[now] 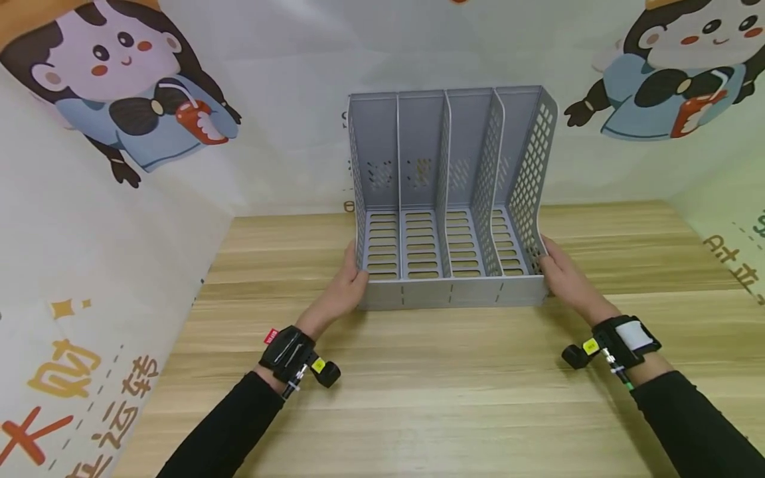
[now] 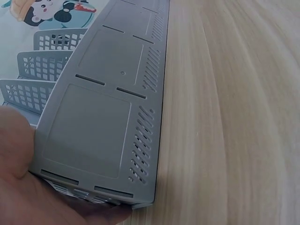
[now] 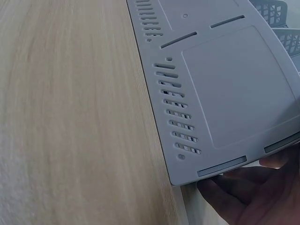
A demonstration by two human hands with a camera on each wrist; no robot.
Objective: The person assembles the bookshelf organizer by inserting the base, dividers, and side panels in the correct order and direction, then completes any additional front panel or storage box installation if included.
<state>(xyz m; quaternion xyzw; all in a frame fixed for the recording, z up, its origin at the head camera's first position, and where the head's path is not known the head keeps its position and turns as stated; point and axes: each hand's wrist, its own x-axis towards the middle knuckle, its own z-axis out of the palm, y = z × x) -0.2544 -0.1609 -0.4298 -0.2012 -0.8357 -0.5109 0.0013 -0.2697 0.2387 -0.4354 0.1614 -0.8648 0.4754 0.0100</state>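
Observation:
A grey plastic desk organizer [image 1: 454, 293] with several upright slots stands on the wooden table, its lattice side walls and slotted floor visible in the head view. At its front left corner my left hand [image 1: 342, 289] grips the side, thumb toward the front edge. My right hand [image 1: 566, 275] holds the opposite front corner. In the left wrist view the organizer's front panel [image 2: 86, 131] shows small slits and a row of slanted holes, with the left fingers curled under the end. The right wrist view has the right fingers [image 3: 253, 187] tucked behind the panel's end.
The wood-grain table [image 1: 430, 398] extends in front of the organizer and to both sides. Behind it rises a white backdrop [image 1: 287, 133] printed with cartoon figures, and similar printed sheets flank the table. Each wrist carries a strapped camera [image 1: 325, 373].

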